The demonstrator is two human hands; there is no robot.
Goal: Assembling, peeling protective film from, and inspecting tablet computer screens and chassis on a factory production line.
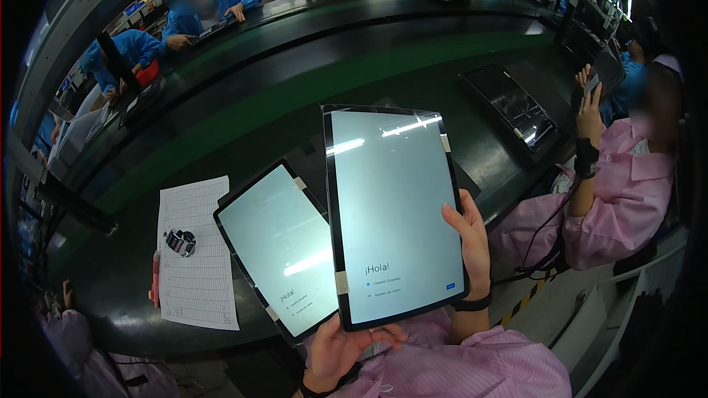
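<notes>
A large tablet with a lit, pale screen is held upright in front of me, showing a greeting page. My right hand grips its right edge, thumb on the front. Below, my left hand has its fingers curled at the tablet's lower edge, supporting it. A second lit tablet with the same page lies tilted on the bench, partly covered by the held one. Small tan tape pieces sit on the edges of both tablets. Each of my wrists wears a black band.
Left on the dark green bench lies a printed table sheet with a small black-and-silver object and a red pen. Dark-screened tablets lie to the right. A pink-sleeved person sits there; blue-clad people work across.
</notes>
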